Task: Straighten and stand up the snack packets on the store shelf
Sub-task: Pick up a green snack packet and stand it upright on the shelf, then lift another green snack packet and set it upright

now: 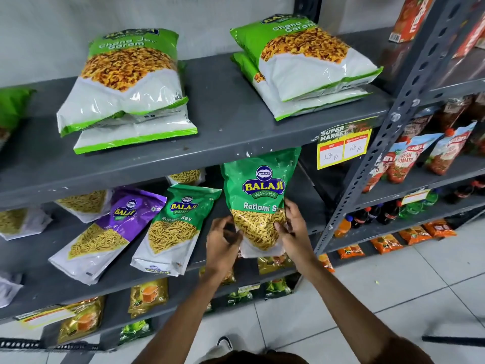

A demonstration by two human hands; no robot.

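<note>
The Ratlami Sev packet point(258, 198) is glossy plastic film, catching pale glare on its green top. The Chana Jor Garam packets point(126, 82) have the same shiny, crinkled plastic. The shelf point(223, 111) is grey painted metal, matt and chipped along its front edge. The price tag point(342, 148) looks like printed paper. The floor point(393, 292) is smooth, lightly glossy tile
</note>
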